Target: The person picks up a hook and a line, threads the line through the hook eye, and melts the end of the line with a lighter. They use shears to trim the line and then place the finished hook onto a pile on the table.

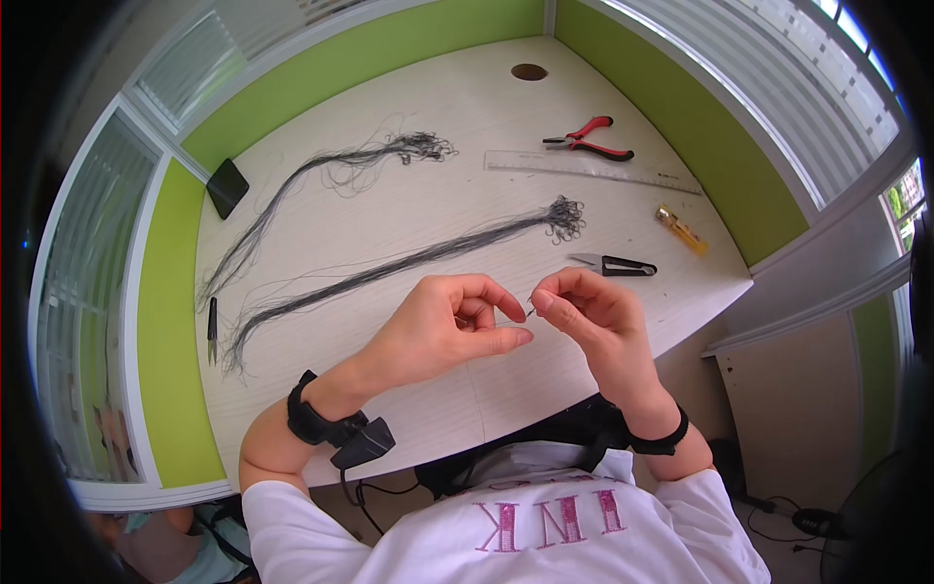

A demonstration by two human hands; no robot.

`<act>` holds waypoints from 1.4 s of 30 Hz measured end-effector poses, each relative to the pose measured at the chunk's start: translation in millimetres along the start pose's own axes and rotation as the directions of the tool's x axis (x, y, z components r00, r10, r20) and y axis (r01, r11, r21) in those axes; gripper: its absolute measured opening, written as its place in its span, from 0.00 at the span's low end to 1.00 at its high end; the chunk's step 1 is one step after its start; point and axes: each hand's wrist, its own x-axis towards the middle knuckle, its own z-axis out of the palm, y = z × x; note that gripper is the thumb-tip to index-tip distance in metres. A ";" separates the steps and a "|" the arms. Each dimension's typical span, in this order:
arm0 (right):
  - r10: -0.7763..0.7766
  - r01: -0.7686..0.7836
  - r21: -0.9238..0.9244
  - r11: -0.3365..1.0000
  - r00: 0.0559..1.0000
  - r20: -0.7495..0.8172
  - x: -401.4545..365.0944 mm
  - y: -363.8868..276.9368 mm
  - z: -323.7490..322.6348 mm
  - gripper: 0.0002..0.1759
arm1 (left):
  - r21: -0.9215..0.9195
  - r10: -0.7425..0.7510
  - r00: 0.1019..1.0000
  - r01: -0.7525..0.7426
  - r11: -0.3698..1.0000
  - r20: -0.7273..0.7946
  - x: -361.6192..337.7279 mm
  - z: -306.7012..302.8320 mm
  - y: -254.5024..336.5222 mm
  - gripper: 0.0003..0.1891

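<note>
Pinched a tiny dark piece (531, 310) in the right hand (601, 329) above the near counter (448, 397), beside a left hand (436, 319) of unclear grip. Perhaps risked dropping it through so slight a hold.

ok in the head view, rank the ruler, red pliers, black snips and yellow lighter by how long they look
1. Ruler, clearly longest
2. Red pliers and black snips: too alike in length to rank
3. Yellow lighter, shortest
</note>
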 end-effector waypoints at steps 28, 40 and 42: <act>-0.660 0.621 -0.617 0.483 0.721 0.210 9.7 -6.9 -4.8 0.13 | -0.153 0.036 0.995 -0.051 0.987 -0.096 -3.9 -2.0 2.3 0.08; -0.702 0.691 -0.720 0.058 0.541 0.463 15.4 -13.6 -8.7 0.15 | -0.219 0.018 0.999 -0.029 0.975 -0.050 -3.3 -1.7 2.3 0.09; -0.709 0.686 -0.726 0.060 0.541 0.452 15.8 -11.4 -8.2 0.15 | -0.223 0.015 0.999 -0.026 0.975 -0.051 -3.0 -1.6 2.2 0.09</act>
